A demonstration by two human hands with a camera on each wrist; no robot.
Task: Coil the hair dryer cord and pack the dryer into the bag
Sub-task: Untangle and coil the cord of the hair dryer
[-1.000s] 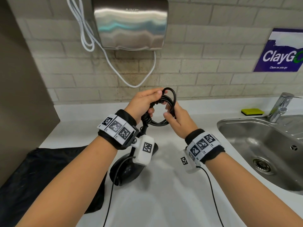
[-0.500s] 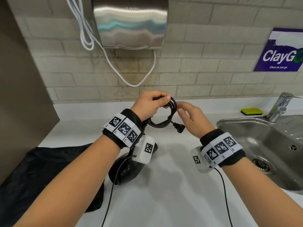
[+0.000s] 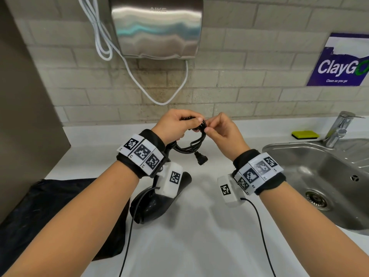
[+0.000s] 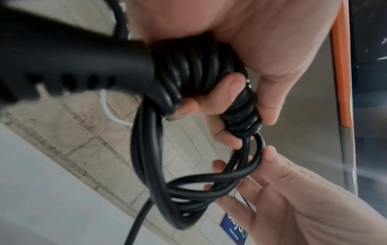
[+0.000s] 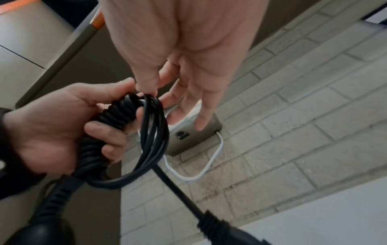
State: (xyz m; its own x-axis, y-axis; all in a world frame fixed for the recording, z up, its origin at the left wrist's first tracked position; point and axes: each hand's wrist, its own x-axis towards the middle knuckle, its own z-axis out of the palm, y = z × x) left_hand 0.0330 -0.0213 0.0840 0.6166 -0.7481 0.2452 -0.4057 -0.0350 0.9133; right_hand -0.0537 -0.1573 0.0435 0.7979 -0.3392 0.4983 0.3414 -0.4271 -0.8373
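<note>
The black hair dryer hangs below my left wrist, its body low over the white counter. My left hand grips the black cord where it is wound tight at the end of the handle. Loose loops hang beneath the fist, and the plug dangles from them. My right hand pinches the top of the loops between thumb and forefinger, right beside the left thumb; its other fingers are stretched out. The black bag lies flat on the counter at the left.
A steel sink with a tap and a yellow-green sponge is at the right. A steel hand dryer with a white cable hangs on the brick wall. A brown panel borders the left.
The right hand let go of the coil half a second ago, leaving the plug dangling, and has now come back to pinch the top of the loops. Both hands have risen slightly.
</note>
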